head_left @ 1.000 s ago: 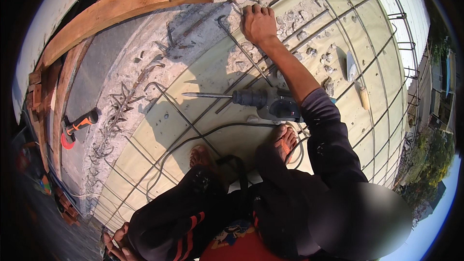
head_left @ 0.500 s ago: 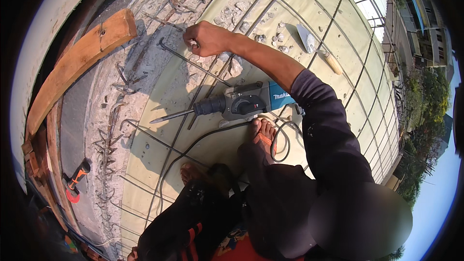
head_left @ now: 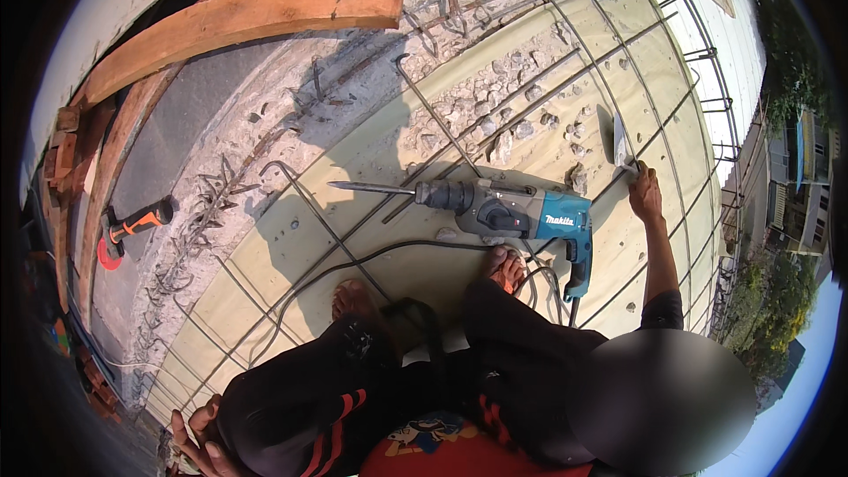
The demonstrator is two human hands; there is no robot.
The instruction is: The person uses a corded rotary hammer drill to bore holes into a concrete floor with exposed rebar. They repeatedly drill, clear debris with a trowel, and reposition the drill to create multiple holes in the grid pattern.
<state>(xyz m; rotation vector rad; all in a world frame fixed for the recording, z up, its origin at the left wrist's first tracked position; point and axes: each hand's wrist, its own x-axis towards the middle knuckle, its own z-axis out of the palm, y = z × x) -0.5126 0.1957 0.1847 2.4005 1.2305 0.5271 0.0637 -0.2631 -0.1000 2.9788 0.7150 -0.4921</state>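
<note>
A trowel (head_left: 620, 139) with a pale pointed blade stands tilted over the sheet at the right, its handle wrapped by my right hand (head_left: 647, 196). Beside my knee at the lower left, my left hand (head_left: 201, 443) holds nothing, its fingers apart and slightly bent. Between my feet and the rubble lies a teal and grey rotary hammer (head_left: 503, 212). Its chisel bit (head_left: 369, 187) points left, and a black cord (head_left: 380, 252) loops around by my feet.
Steel rebar (head_left: 676, 106) crosses the yellowish sheet in a grid, with hooked ends near the broken concrete edge (head_left: 265, 159). Concrete chunks (head_left: 503, 146) lie scattered ahead. A wooden beam (head_left: 256, 13) spans the upper left. An orange and black tool (head_left: 137, 225) lies at the left.
My right hand has moved from above the concrete edge to the right and taken hold of the trowel, whose blade is now raised. My left hand shows more at the lower left.
</note>
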